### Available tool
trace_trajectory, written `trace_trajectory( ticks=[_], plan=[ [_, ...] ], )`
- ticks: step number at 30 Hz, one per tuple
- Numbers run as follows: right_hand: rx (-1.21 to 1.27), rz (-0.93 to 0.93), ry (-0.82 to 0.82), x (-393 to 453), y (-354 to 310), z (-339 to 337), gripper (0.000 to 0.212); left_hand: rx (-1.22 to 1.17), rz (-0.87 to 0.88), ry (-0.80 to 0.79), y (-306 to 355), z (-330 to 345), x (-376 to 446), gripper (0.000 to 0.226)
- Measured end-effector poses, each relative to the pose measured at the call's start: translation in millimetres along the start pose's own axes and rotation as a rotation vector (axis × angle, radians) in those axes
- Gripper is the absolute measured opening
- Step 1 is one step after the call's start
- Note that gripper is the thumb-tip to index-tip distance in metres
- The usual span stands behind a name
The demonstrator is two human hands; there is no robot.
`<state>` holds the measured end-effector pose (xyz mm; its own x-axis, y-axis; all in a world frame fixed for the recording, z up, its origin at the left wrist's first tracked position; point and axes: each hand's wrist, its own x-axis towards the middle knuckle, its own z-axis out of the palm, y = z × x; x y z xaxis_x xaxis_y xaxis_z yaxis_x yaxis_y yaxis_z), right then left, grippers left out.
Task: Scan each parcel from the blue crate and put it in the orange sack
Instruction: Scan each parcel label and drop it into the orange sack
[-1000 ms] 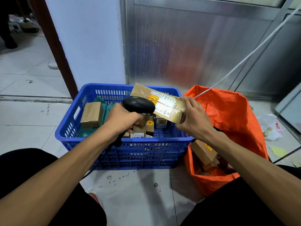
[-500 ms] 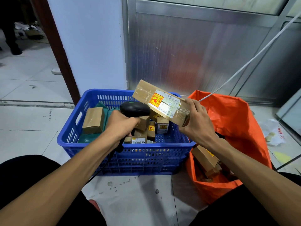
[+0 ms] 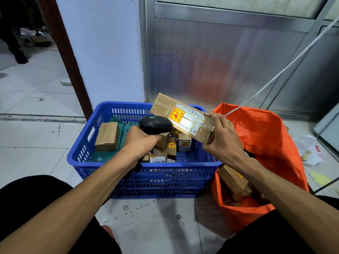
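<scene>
since the earlier frames you are holding the parcel (image 3: 183, 118) a little higher and tipped further, so its labelled face is turning more toward you, and the scanner (image 3: 156, 125) is sitting just beneath its near edge rather than level with it.

your right hand (image 3: 222, 139) is gripping the long brown parcel by its right end, fingers curled round the end and thumb underneath, keeping it in the air above the far right corner of the blue crate (image 3: 145, 176). the parcel is slanting, its far left end raised, with a white shipping label and a red and yellow sticker facing up. your left hand (image 3: 140, 143) is clenching round the handle of the black scanner, whose head is pointing toward the parcel, just below the sticker; its dark cord is trailing down past your forearm.

the crate is standing on the tiled floor in front of your knees. inside it a brown box (image 3: 107, 137) is lying on green mailers (image 3: 124, 132) at the left, and several small cartons (image 3: 170, 145) are crowding the middle, partly hidden behind your left hand.

the orange sack (image 3: 266, 143) is standing open, touching the crate's right side, with your right forearm crossing over its mouth. a cardboard box (image 3: 232, 177) is lying inside it. a white cable (image 3: 275, 74) is running diagonally down to the sack's rim.
</scene>
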<state>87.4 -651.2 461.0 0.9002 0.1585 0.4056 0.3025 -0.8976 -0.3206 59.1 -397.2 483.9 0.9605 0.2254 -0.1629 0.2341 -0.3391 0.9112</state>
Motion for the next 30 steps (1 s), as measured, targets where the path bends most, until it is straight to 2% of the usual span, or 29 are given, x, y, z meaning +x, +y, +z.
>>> trace_trajectory(
  ticks=[19,30],
  plan=[
    [-0.004,0.005,-0.011,-2.1,-1.5,-0.7,0.103,0.045,0.015,-0.049,0.6,1.7,-1.2,0.018],
    [-0.019,0.013,-0.038,-1.8,-2.1,-0.1,0.105,0.051,-0.002,0.008,-2.0,1.9,2.1,0.018]
  ],
)
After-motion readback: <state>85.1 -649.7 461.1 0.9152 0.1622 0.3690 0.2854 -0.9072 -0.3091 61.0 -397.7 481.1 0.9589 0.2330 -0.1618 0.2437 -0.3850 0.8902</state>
